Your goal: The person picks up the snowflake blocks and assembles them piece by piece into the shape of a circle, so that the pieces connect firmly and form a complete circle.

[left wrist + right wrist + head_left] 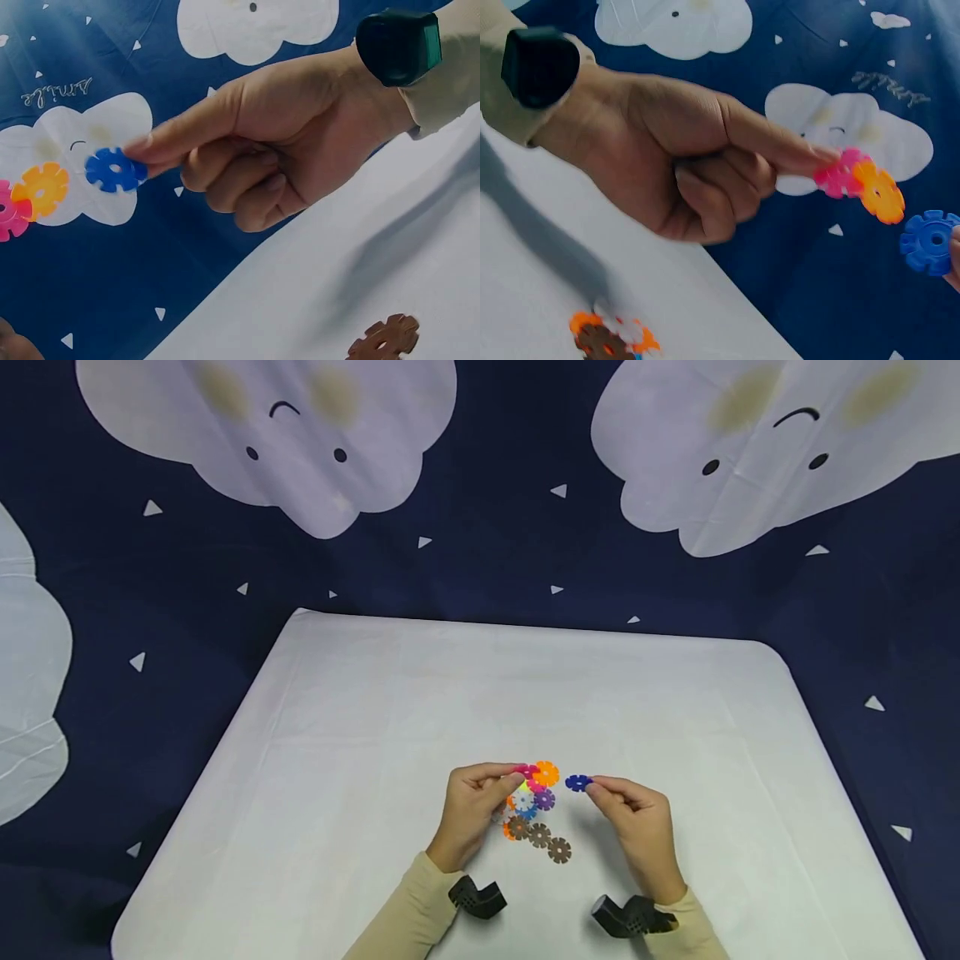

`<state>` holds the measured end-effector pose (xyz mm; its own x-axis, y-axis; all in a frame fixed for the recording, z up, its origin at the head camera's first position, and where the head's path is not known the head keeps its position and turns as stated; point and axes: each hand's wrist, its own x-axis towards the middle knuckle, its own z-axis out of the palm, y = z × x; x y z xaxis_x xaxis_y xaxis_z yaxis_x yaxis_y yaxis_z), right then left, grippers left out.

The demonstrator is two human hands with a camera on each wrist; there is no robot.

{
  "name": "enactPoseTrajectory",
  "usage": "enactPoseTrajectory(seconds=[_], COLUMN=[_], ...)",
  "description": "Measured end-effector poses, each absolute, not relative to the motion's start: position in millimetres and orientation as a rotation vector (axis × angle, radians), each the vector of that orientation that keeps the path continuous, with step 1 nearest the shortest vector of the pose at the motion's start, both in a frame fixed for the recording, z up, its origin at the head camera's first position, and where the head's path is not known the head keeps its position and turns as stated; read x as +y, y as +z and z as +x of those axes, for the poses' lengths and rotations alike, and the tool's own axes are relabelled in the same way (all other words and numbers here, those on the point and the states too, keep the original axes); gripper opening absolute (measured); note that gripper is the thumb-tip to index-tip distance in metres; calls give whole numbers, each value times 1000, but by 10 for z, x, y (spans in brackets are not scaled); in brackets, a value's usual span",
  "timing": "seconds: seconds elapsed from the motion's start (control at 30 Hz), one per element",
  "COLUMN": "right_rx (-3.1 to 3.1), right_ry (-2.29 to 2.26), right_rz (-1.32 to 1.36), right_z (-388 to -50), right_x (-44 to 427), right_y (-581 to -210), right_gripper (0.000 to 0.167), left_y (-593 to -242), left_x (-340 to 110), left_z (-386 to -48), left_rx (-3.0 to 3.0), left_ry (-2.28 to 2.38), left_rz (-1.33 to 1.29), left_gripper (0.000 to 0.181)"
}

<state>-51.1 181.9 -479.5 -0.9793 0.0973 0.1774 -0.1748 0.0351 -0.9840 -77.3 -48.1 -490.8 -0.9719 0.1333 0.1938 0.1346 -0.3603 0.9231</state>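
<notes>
At far left, a white cloud (30,693) on the dark blue backdrop (495,468) is cut off by the frame edge; three clouds are counted from the head view, every one cropped. Now the left sleeve (408,910), trimmed by the bottom edge, and the left grip (472,814): a pink disc (841,176) is pinched there by fingertips, its rim partly covered, and its right side is overlapped by one orange disc (547,773). More pink is glimpsed just below; whether it is held or heaped cannot be told.

On the white bench (375,710), a heap of notched discs (518,827) is partly hidden by the left grip, so its total cannot be counted. Three brown discs (539,836) are made out, trailing down to the right; one purple disc (544,799); one white disc (522,800) plainly on top, with yellow, orange and blue edges half buried.

And at right, one dark blue disc (577,783) is pinched between thumb and finger by the right grip (641,831), apart from the orange disc; in the right wrist view it is cropped at the edge. The right sleeve (693,935) is cut off below.
</notes>
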Motion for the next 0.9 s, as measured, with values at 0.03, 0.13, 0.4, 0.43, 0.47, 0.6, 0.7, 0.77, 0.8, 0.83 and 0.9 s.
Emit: enactPoseTrajectory(seconds=[0.03, 0.13, 0.4, 0.43, 0.47, 0.6, 0.7, 0.77, 0.8, 0.83, 0.9], right_rx=[-2082, -2051, -2082, -2084, -2087, -2069, -2054, -2049, -2051, -2053, -2055], right_ry=[2075, 2091, 2018, 2007, 1996, 1969, 1954, 1947, 1940, 1935, 1926], right_rz=[66, 58, 99, 102, 109, 133, 144, 148, 150, 149, 151], right_z=[-506, -494, -454, -452, -451, -445, -443, -446, -446, -448, -452], right_x=[1804, 1763, 1696, 1693, 1691, 1681, 1673, 1669, 1667, 1666, 1665], right_y=[-4790, -4785, -4800, -4801, -4802, -4799, -4794, -4792, -4787, -4788, -4784], right_gripper=[10, 10, 11, 11, 11, 11, 13, 14, 14, 15, 15], left_y=[-4912, -4915, -4937, -4938, -4939, -4943, -4938, -4931, -4927, -4921, -4914], left_x=[-480, -473, -451, -449, -448, -449, -452, -452, -451, -451, -449], left_z=[-768, -751, -715, -717, -720, -730, -734, -736, -738, -740, -744], left_rx=[-1769, -1749, -1718, -1718, -1720, -1733, -1739, -1743, -1743, -1745, -1748], left_ry=[-2577, -2600, -2617, -2613, -2606, -2585, -2585, -2590, -2593, -2595, -2595], left_rz=[-385, -408, -393, -391, -388, -377, -376, -378, -385, -394, -413], left_gripper=[24, 29, 29, 28, 27, 26, 26, 27, 27, 27, 27])
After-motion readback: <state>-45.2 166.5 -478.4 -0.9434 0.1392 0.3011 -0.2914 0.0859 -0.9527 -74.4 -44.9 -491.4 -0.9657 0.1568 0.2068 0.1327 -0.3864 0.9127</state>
